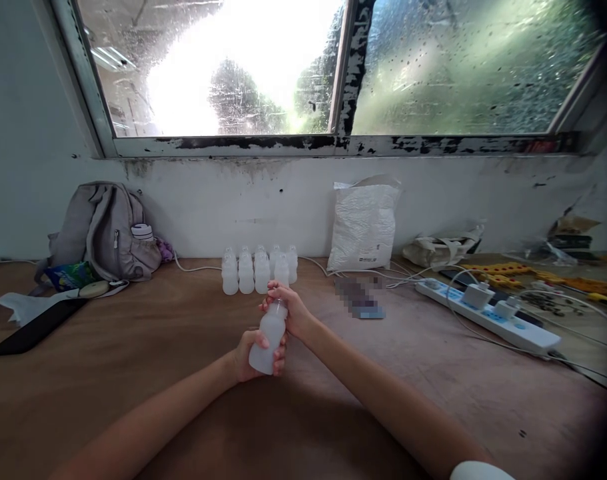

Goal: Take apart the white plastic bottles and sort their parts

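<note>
A frosted, translucent white bottle (268,339) is held tilted above the table, its top leaning away and to the right. My left hand (250,355) wraps around its lower body, thumb in front and fingertips showing on the right side. At the neck, the fingers of my right hand (289,308) are closed around the bottle's top; they hide most of it, so I cannot tell whether a cap is there. Just beyond my hands, several similar white bottles (246,272) stand upright, close together in rows near the wall.
A grey backpack (103,230) leans on the wall at left, near a black flat case (38,327). A white plastic package (363,227) stands behind at right. A power strip (488,317) with chargers and cables lies right, beside yellow parts (508,272). A blurred flat item (360,298) lies mid-table.
</note>
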`<action>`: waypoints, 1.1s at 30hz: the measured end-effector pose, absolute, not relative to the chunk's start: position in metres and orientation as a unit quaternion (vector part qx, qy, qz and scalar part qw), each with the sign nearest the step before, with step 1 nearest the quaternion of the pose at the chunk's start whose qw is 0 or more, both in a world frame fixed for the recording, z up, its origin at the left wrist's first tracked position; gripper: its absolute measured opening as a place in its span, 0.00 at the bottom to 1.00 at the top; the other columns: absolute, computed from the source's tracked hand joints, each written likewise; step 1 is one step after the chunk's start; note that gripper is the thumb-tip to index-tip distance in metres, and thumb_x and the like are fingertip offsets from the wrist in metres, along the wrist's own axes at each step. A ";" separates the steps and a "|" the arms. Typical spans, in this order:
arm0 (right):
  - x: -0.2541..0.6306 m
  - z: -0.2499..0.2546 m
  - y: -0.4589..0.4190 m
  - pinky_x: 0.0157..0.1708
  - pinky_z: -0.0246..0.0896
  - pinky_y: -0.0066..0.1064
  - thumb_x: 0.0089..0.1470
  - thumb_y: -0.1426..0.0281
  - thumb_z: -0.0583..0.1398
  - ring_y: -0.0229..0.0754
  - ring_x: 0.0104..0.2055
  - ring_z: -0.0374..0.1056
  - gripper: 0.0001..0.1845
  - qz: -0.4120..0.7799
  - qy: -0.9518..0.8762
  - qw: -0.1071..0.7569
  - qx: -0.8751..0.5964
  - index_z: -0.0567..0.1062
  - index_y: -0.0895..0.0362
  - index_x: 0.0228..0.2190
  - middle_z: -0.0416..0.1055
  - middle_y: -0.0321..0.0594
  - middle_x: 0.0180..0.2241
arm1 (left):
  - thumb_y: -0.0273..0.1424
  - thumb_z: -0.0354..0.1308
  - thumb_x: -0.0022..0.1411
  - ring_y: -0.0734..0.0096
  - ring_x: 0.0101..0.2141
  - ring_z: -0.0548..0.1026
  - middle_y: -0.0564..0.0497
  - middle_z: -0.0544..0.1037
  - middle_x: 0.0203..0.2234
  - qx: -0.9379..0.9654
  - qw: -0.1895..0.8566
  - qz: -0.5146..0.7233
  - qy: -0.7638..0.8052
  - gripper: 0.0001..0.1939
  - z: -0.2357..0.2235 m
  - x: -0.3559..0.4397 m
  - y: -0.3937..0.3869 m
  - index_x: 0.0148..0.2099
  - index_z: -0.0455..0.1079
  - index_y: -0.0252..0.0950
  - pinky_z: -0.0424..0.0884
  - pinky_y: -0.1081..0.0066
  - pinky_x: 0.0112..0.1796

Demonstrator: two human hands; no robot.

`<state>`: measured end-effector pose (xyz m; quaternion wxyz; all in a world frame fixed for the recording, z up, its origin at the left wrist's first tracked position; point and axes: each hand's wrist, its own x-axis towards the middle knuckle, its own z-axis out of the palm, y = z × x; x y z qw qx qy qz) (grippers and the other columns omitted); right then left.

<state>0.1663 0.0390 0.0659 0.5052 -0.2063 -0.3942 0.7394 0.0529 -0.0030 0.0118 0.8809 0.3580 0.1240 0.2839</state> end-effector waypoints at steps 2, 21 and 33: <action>0.164 0.065 0.039 0.25 0.62 0.28 0.33 0.75 0.58 0.34 0.18 0.62 0.10 0.702 -0.385 0.547 -0.244 0.65 0.56 0.25 0.62 0.28 0.14 | 0.29 0.48 0.38 0.75 0.18 0.64 0.53 0.64 0.17 0.363 0.871 0.300 0.143 0.15 0.013 0.054 -0.004 0.32 0.63 0.30 0.57 0.73 0.21; 0.165 0.069 0.042 0.14 0.54 0.26 0.33 0.72 0.57 0.36 0.15 0.60 0.11 0.616 -0.430 0.558 -0.352 0.64 0.56 0.26 0.62 0.29 0.13 | 0.23 0.59 0.37 0.73 0.22 0.64 0.55 0.68 0.19 0.631 0.397 0.481 0.463 0.11 0.012 0.067 -0.004 0.28 0.65 0.34 0.58 0.73 0.24; 0.196 0.079 0.060 0.18 0.55 0.23 0.38 0.62 0.61 0.36 0.22 0.65 0.13 0.597 -0.562 0.440 -0.367 0.71 0.57 0.27 0.71 0.37 0.22 | 0.26 0.58 0.41 0.71 0.20 0.69 0.52 0.70 0.19 0.559 0.619 0.411 0.368 0.10 0.008 0.063 -0.003 0.30 0.63 0.32 0.62 0.72 0.22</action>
